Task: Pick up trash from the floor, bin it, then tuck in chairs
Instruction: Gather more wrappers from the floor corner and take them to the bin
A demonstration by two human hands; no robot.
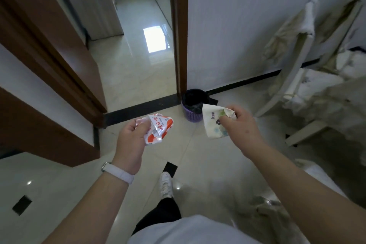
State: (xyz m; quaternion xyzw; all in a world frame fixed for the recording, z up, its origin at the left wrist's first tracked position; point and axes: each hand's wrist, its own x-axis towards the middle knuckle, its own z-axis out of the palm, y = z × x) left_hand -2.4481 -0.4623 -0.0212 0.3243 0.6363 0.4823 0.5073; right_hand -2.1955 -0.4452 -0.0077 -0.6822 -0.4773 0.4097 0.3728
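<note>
Red-and-white crumpled wrapper (158, 129) sits in the left hand (131, 140); we note the fingers curled round its near edge. The right hand (240, 123) pinches a white paper packet (213, 125) with a small floral print, and the packet hangs to the left of the fingers. Hands are held apart, both raised over the tiled floor (178, 148), neither touching the other.

A purple bin (191, 116) with a black liner stands on the floor beyond and between the hands, nearer the right one. The packet's upper corner overlaps the bin's rim in view; we cannot tell how high above it the packet is. A brown door frame (179, 29) rises directly behind the bin.

A white chair (305, 45), draped in pale cloth, stands to the right of the right hand, well apart from it. We record a white wristband (118, 173) on the left wrist and one white shoe (166, 184) on the floor below the hands.
</note>
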